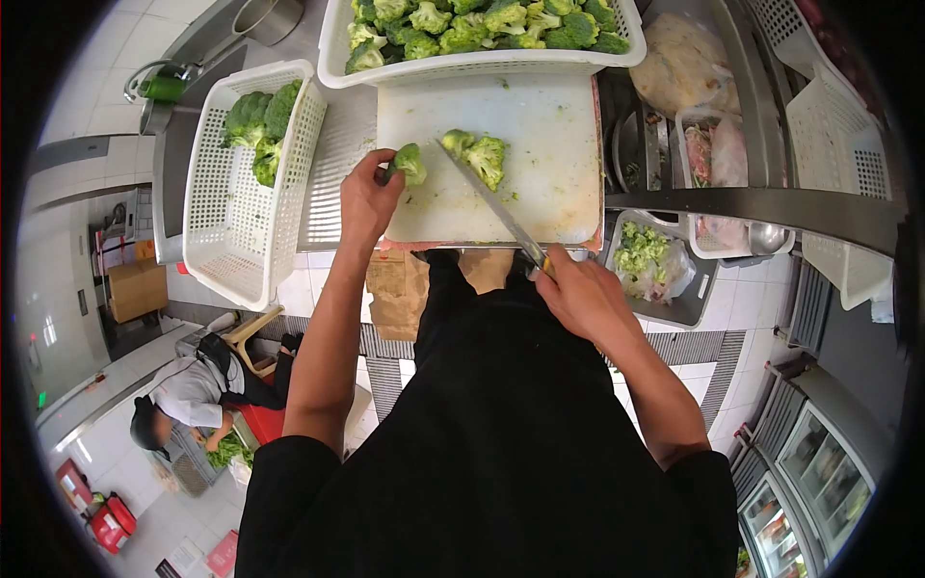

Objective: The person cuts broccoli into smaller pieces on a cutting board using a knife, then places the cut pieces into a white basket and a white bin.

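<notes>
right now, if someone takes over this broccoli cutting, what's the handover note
Left hand: shut on a floret at the left edge of the board.
Right hand: holds the knife by its handle, tip by a second piece.
Far basket: full of cut florets. Left basket: a few bigger heads.
Done: many florets cut, it seems.
Left: likely both pieces on the board, then the heads.

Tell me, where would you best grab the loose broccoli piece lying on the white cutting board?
Likely pinch the loose broccoli piece by its bumpy crown from above, coming in from the side away from the knife, whose blade lies close beside it on the cutting board.
</notes>
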### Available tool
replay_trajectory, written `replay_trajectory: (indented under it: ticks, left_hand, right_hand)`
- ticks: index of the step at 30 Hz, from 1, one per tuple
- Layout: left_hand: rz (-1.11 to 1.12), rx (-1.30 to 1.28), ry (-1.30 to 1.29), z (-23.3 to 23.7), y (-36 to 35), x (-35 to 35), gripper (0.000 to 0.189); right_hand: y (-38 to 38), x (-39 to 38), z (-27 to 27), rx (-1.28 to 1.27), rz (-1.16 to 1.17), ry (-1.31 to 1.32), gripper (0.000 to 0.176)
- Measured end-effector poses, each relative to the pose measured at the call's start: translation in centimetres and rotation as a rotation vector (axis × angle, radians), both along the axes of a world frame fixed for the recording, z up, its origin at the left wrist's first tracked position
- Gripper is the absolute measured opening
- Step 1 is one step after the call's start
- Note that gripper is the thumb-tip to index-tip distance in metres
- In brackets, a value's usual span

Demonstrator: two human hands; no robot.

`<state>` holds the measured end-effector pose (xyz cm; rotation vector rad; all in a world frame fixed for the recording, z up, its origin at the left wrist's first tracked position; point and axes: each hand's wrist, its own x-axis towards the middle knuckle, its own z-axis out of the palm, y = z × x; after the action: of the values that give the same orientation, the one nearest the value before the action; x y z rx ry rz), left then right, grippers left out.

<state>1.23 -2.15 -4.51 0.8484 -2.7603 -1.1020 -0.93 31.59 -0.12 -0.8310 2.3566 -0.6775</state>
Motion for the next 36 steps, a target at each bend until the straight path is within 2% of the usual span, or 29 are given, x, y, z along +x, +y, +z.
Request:
replay_trajectory:
  ticks: [2, 4, 5, 9, 12, 32, 36]
  left_hand:
    - [-0.027, 0.039, -0.063, 0.1, 0.1, -0.1, 0.046]
    - [-0.295, -0.038, 0.14, -0.8, 0.4, 0.4, 0.051]
    - [-0.353, -0.156, 0.146, -1.3, 0.4, 0.6, 0.056]
    - [-0.349, -0.227, 0.179, -1.6, 0.6, 0.4, 0.059]
    - [-0.304, -0.153, 0.098, -0.8, 1.0, -0.2, 0.057]
    - [-0.356, -0.099, 0.133, -0.7, 1.2, -0.8, 0.053]
    - [-0.3, -0.001, 0.175, -1.4, 0.1, 0.2, 0.054]
  right_hand:
    - [0.6, 0.5, 1.4, 0.097, -0.08, -0.081, 0.029]
    - [1.6, 1.0, 2.5, 0.088, -0.102, -0.101, 0.029]
    - [2.0, 1.3, 2.9, 0.082, -0.128, -0.121, 0.028]
    - [3.0, 1.9, 3.9, 0.093, -0.089, -0.158, 0.027]
    - [2.9, 2.0, 4.0, 0.154, -0.057, -0.158, 0.025]
    - [-0.2, -1.6, 3.1, 0.08, 0.118, 0.068, 0.023]
    - [-0.8, -1.3, -0.5, 0.033, 0.087, 0.059, 0.022]
